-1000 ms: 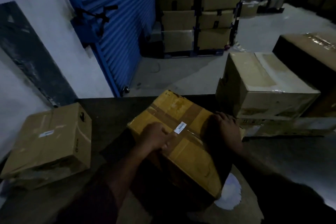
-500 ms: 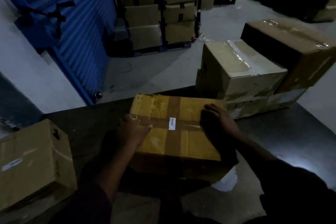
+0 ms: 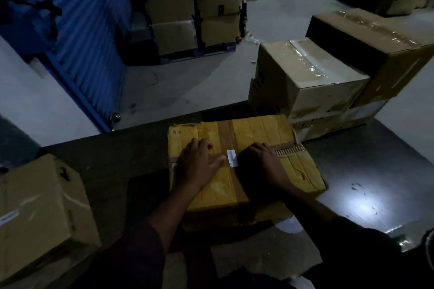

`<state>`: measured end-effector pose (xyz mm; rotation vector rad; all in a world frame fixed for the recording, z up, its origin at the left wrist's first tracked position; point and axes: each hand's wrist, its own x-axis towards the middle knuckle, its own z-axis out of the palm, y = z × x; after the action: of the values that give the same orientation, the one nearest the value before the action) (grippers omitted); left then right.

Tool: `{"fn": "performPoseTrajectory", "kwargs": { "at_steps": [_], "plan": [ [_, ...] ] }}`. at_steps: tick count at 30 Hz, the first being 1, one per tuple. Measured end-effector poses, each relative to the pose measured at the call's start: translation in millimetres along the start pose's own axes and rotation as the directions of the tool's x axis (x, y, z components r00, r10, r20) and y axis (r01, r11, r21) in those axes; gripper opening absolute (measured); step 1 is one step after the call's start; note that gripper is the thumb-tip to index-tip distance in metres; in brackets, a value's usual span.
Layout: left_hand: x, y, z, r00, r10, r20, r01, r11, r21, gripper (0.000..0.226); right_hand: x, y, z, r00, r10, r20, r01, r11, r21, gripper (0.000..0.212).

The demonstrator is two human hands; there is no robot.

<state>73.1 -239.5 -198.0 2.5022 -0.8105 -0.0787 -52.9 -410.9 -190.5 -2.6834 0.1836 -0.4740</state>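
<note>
Head view: yellow box [image 3: 258, 131] beneath left hand [image 3: 197, 163] and right hand [image 3: 266, 161], fingers [image 3: 200, 144] flat, unclenched.

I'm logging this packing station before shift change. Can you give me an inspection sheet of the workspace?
Surface: dark table, glare patch at right.
Job's things: yellow taped box lying flat at centre, white label on its tape.
Clutter: brown box at the table's left end.
Hands: left hand and right hand rest on that box's top, either side of the label.
Cables: nothing seen.
Surroundings: pale box and larger box beyond the far edge; stacked boxes; blue shutter.
</note>
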Motion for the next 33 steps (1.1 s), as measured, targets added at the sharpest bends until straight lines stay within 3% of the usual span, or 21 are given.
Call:
{"fn": "performPoseTrajectory", "kwargs": {
  "at_steps": [2,7,15,19,22,28,33],
  "plan": [
    [6.8,1.5,-0.5,1.0,-0.005,-0.027,0.004,1.0,-0.028,0.04,7.0,0.3,0.8,1.0,0.004,0.009,-0.004,1.0,-0.023,0.042],
    [15.3,-0.4,-3.6,0.996,-0.033,-0.089,0.028,0.998,-0.063,0.023,23.9,13.4,18.3,0.968,0.126,0.219,-0.089,0.982,-0.169,0.056],
    [10.2,0.9,-3.8,0.992,-0.04,-0.118,0.035,0.999,-0.042,0.01,18.0,10.2,23.0,0.986,0.132,0.101,-0.117,0.983,-0.138,0.038],
    [8.4,0.4,-4.8,0.991,-0.033,-0.13,0.028,0.999,-0.039,0.009,17.0,7.3,16.6,0.987,0.112,0.111,-0.106,0.993,-0.059,0.051],
    [9.5,4.6,-3.6,0.988,-0.044,-0.149,0.038,0.998,-0.046,0.008,15.2,4.9,17.5,0.989,0.133,0.064,-0.124,0.983,-0.133,0.032],
    [11.1,2.2,-2.2,0.988,-0.046,-0.151,0.042,0.999,-0.026,0.008,19.2,11.7,17.6,0.985,0.115,0.126,-0.107,0.992,-0.062,0.046],
    [10.6,0.6,-0.9,0.984,-0.048,-0.172,0.045,0.999,-0.022,0.008,19.9,11.2,17.0,0.99,0.086,0.114,-0.08,0.995,-0.053,0.036]
  ]
}}
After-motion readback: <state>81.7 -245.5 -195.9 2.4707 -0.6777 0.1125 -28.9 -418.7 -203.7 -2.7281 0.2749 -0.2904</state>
